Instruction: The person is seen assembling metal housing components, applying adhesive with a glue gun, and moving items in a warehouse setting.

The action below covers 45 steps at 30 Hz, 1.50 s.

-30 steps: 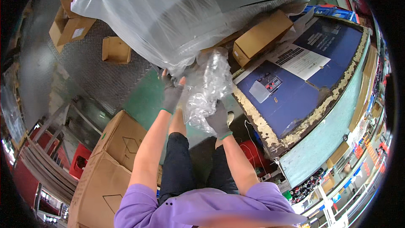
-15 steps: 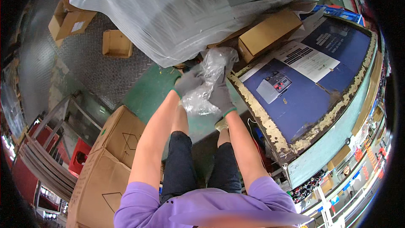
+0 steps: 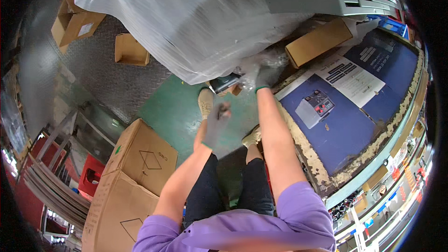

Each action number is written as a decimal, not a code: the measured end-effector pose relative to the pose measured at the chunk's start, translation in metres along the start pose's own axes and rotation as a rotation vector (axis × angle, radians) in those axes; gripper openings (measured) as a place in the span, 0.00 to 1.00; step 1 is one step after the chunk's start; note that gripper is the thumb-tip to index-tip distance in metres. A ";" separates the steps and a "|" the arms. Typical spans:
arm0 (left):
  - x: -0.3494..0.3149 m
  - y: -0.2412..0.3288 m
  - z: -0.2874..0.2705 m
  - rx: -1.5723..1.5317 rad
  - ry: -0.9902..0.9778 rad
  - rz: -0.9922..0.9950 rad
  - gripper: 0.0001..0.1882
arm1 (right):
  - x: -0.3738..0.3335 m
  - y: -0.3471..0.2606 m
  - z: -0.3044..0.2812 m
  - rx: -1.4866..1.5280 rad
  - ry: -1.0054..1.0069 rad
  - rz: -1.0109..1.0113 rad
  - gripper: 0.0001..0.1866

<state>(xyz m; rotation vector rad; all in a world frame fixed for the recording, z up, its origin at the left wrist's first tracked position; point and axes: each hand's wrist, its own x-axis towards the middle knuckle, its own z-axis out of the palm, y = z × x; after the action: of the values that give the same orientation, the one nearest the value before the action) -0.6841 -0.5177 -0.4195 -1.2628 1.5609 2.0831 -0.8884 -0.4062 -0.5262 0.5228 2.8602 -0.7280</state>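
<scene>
My right hand, in a grey glove with a green cuff, is at a crumpled clear plastic bag beside the draped sheet. The bag appears gripped, though its folds partly hide the fingers. Lower and to the left, my left hand hangs above the green floor, apart from the bag. It wears a matching glove; motion smears its fingers, and whether it holds anything is unclear. Between the hands and the sheet, a dark, smooth object shows at a small piece of cardboard. Its kind is hard to make out.
A translucent plastic sheet covers something large ahead. A long brown box lies beside a worn table with blue printed panels. Large cartons stand at my left, and open boxes lie on the dark textured floor.
My left hand has come off the plastic bag and drawn back toward me. My right hand has carried the bag forward and right, uncovering the dark object.
</scene>
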 end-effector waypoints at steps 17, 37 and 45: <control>-0.032 -0.144 -0.010 0.218 -0.006 -0.146 0.10 | 0.160 0.059 0.093 -0.812 -0.414 -0.399 0.19; -0.023 -0.032 -0.063 0.727 0.003 -0.028 0.16 | -0.076 0.001 0.020 -0.144 -0.590 0.019 0.23; 0.072 -0.055 -0.045 0.909 0.116 0.189 0.26 | -0.093 0.099 0.108 0.372 -0.850 0.890 0.25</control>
<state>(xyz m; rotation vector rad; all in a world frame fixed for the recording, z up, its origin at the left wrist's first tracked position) -0.6698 -0.5558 -0.5118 -0.9018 2.3339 1.0881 -0.7598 -0.4050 -0.6430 1.0881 1.4937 -0.9601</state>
